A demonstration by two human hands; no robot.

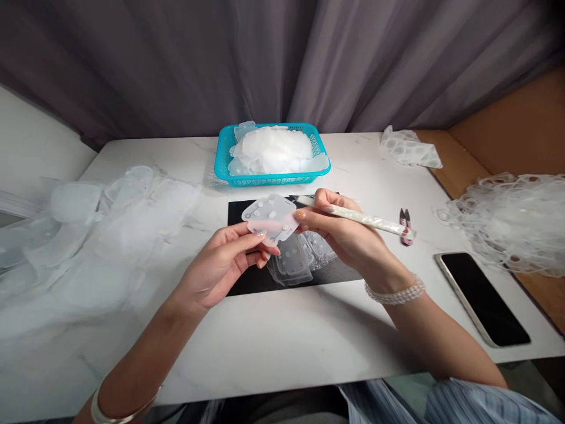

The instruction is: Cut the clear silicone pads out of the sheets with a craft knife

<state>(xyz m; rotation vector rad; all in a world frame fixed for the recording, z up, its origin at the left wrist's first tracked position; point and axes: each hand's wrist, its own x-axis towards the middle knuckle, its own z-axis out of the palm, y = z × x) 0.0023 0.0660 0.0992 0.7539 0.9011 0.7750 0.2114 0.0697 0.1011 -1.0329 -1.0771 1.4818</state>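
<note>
A translucent, frosted flexible sheet piece (pixel 271 215) with small raised bumps is held above a black mat (pixel 247 282). My left hand (pixel 229 253) pinches its lower left edge between thumb and fingers. My right hand (pixel 348 235) grips a slim pen-like tool (pixel 371 221) with a white wrapped handle and a dark pointed tip. Its thumb and index finger are closed, and the fingertips touch the right edge of the piece. Below the hands, several more clear bumpy pieces (pixel 291 265) lie on the mat, partly hidden.
Behind the mat stands a blue basket (pixel 273 176) heaped with frosted pieces. A large pile of translucent sheets (pixel 119 235) covers the left side. On the right are small pink-handled snippers (pixel 406 227), a phone (pixel 483 300), a heap of clear cut-out scraps (pixel 516 224) and a perforated scrap sheet (pixel 408 147).
</note>
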